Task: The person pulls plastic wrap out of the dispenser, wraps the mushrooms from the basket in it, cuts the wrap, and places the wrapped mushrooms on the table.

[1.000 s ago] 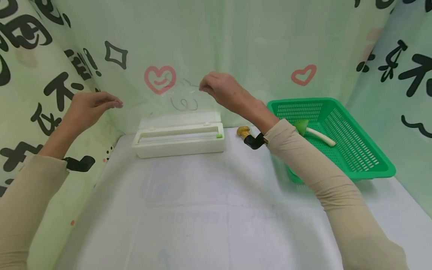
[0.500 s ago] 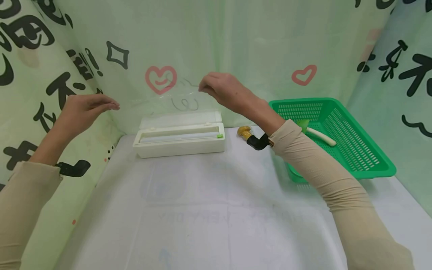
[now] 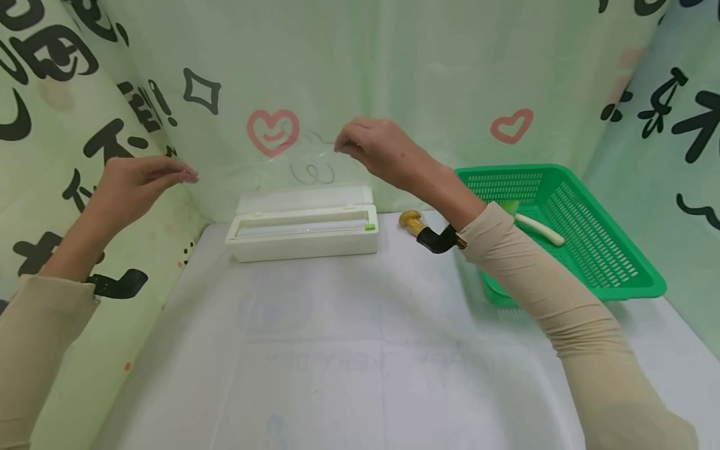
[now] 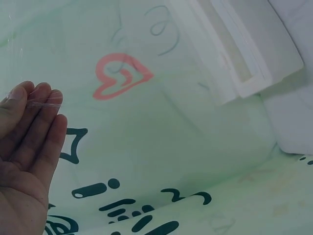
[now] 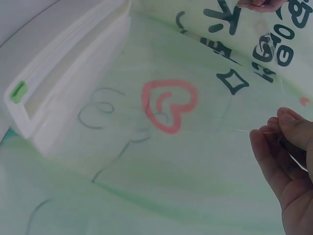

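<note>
A sheet of clear cling film (image 4: 45, 104) stretches between my raised hands; its outline is faint. My left hand (image 3: 132, 190) pinches one edge of it between thumb and fingertips, at the left. On the other side my right hand (image 3: 382, 153) pinches the film too, with fingers pointing left. Behind and below the film sits a white cling film dispenser (image 3: 304, 248) at the back of the table, its lid (image 3: 306, 199) raised. A pale roll (image 3: 300, 229) shows inside, and a small green slider (image 3: 370, 227) sits at its right end.
A green basket (image 3: 624, 292) stands at the right, with a white-handled green utensil (image 3: 539, 230) inside, partly behind my right forearm. A wooden knob-like thing (image 3: 412, 220) lies beside the dispenser. Printed curtains (image 3: 427, 81) enclose the white-covered table (image 3: 315, 375).
My left hand has shifted slightly left and lower, a little farther from the right hand. The right hand keeps almost the same place. Both still pinch the film.
</note>
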Demonstrator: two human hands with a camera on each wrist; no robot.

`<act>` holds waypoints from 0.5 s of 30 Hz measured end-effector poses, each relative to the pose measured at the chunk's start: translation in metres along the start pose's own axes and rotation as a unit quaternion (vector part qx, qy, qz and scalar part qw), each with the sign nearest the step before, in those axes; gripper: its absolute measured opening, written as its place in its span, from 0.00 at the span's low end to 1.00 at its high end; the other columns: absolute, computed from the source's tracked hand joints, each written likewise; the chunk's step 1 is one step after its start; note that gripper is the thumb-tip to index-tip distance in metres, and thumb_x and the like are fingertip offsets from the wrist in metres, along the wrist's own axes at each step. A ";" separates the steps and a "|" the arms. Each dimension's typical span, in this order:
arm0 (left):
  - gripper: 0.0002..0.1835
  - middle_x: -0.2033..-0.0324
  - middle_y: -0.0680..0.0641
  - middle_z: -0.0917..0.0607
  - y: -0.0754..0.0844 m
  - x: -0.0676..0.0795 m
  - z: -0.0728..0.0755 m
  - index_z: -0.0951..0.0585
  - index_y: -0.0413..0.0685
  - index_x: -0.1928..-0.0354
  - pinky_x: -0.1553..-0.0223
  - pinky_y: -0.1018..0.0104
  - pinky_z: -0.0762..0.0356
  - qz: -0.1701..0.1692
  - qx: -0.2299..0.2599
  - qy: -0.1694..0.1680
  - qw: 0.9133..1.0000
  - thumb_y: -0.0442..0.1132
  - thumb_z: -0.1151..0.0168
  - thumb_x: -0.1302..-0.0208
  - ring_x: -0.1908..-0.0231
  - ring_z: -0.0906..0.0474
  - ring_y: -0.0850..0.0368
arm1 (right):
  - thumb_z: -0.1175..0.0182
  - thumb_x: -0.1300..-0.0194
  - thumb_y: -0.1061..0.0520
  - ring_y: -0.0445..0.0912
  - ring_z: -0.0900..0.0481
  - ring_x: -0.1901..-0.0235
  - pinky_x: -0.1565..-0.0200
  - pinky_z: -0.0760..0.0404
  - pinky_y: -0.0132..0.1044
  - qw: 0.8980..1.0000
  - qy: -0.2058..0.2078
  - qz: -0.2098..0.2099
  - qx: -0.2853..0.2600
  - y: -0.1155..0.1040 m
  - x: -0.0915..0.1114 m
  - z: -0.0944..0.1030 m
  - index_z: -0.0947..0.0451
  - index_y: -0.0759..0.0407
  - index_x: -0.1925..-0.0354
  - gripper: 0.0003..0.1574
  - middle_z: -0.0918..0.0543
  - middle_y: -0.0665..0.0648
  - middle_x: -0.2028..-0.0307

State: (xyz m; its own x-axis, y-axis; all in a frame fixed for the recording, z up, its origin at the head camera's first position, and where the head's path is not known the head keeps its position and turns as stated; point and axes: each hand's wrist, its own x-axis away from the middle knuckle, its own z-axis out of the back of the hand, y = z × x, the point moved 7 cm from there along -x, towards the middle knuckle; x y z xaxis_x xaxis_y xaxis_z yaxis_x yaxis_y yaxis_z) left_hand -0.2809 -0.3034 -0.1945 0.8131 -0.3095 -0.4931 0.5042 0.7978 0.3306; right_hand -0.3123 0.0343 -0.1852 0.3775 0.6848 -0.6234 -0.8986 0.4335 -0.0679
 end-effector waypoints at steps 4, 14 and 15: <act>0.08 0.62 0.72 0.15 0.004 0.002 0.004 0.12 0.42 0.54 0.58 0.89 0.32 -0.024 -0.006 0.011 1.000 0.31 0.36 0.30 0.60 0.26 0.89 | 0.38 0.28 0.64 0.50 0.15 0.56 0.51 0.17 0.37 1.000 0.003 0.009 0.001 -0.005 0.000 0.003 0.17 0.68 0.56 0.07 0.13 0.60 0.58; 0.09 0.63 0.79 0.19 0.006 0.012 0.007 0.12 0.42 0.52 0.57 0.91 0.32 -0.007 0.008 0.001 1.000 0.31 0.36 0.30 0.60 0.25 0.89 | 0.37 0.30 0.65 0.50 0.15 0.59 0.54 0.16 0.38 1.000 0.011 0.021 -0.014 -0.016 0.003 0.006 0.17 0.68 0.57 0.06 0.13 0.60 0.60; 0.09 0.62 0.79 0.18 0.006 0.015 0.007 0.12 0.42 0.52 0.57 0.91 0.32 -0.003 0.009 -0.003 1.000 0.31 0.35 0.30 0.59 0.25 0.90 | 0.37 0.30 0.65 0.50 0.15 0.59 0.55 0.16 0.38 1.000 0.012 0.024 -0.017 -0.018 0.005 0.006 0.17 0.68 0.58 0.06 0.13 0.60 0.60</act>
State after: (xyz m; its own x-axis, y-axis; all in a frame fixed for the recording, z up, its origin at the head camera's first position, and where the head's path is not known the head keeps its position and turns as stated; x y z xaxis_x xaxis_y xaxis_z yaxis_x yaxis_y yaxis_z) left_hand -0.2642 -0.3070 -0.1942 0.8120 -0.3175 -0.4897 0.5139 0.7867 0.3420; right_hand -0.2933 0.0329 -0.1824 0.3292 0.6900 -0.6446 -0.9225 0.3808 -0.0636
